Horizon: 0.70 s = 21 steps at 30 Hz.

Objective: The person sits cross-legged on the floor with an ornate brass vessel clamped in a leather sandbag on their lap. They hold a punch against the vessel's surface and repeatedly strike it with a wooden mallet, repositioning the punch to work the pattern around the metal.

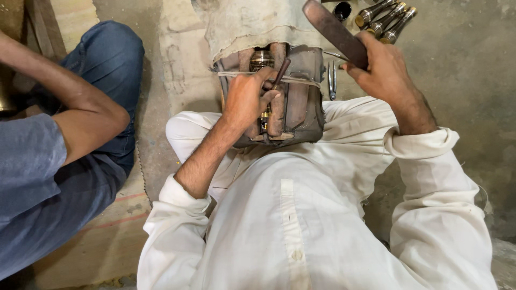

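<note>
gripping a thin punch [280,73] between thumb and fingers, the left hand [246,99] rests at the middle of the frame on a brass piece [262,60] strapped in a worn block [301,102]. the punch tip juts up past the fingertips. the right hand [379,67], upper right, is closed around a flat hammer [333,31]. more brass pieces [388,19] lie at the top.

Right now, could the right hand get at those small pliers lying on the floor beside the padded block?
Probably yes: the pliers lie bare just below the right hand, nothing between them. But that hand grips a flat wooden mallet, so it would need to set it down first.
</note>
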Each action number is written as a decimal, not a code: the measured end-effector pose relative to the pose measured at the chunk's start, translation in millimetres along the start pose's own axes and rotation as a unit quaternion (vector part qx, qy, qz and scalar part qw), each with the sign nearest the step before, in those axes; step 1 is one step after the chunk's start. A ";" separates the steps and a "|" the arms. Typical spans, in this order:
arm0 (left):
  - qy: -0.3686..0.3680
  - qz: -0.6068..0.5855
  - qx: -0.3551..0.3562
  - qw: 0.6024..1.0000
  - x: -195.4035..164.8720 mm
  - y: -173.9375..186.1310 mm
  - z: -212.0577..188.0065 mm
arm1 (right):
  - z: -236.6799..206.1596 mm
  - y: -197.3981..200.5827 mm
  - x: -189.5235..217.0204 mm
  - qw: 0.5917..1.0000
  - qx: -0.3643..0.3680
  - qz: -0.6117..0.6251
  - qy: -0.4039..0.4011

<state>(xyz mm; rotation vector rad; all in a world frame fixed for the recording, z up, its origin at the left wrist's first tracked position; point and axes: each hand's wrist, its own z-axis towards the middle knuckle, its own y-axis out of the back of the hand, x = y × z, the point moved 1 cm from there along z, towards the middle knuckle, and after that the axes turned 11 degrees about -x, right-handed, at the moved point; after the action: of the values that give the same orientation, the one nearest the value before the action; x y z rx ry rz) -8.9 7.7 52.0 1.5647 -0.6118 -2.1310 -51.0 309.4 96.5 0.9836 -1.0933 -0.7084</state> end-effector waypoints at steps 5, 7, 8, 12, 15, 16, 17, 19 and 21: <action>-0.008 -0.006 -0.006 1.000 -0.4 0.3 0.0 | 1.5 1.3 3.0 0.996 -0.018 -0.074 0.047; -0.009 -0.004 -0.003 1.000 -0.4 0.0 0.2 | 2.7 2.2 2.4 0.999 -0.031 -0.026 -0.028; -0.009 -0.002 -0.003 1.000 -0.1 0.3 0.1 | 3.3 2.0 3.4 0.998 -0.022 -0.055 0.014; -0.027 -0.023 -0.014 0.999 1.4 -0.1 0.3 | 4.3 0.0 4.3 0.995 -0.047 -0.063 0.055; -0.017 -0.018 -0.013 1.000 3.3 0.2 -0.6 | 5.2 -2.0 3.5 0.996 -0.027 -0.054 0.067; -0.019 -0.022 -0.013 0.999 3.6 0.4 -1.0 | 5.2 -2.4 3.3 0.995 -0.009 -0.061 0.082; -0.026 -0.024 -0.012 0.999 3.7 0.7 -0.3 | 5.6 -2.2 2.9 0.994 -0.014 -0.074 0.084; -0.009 -0.026 -0.006 1.000 3.4 0.7 0.0 | 5.6 -0.5 2.0 0.991 -0.029 -0.108 0.079; 0.010 -0.031 0.005 0.999 2.8 0.9 0.5 | 5.6 1.6 0.7 0.999 -0.034 -0.012 0.013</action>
<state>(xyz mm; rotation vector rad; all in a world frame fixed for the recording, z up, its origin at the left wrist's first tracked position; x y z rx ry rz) -10.0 5.4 50.4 1.6283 -0.5749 -2.1567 -56.0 307.8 99.0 0.9472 -1.0303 -0.7451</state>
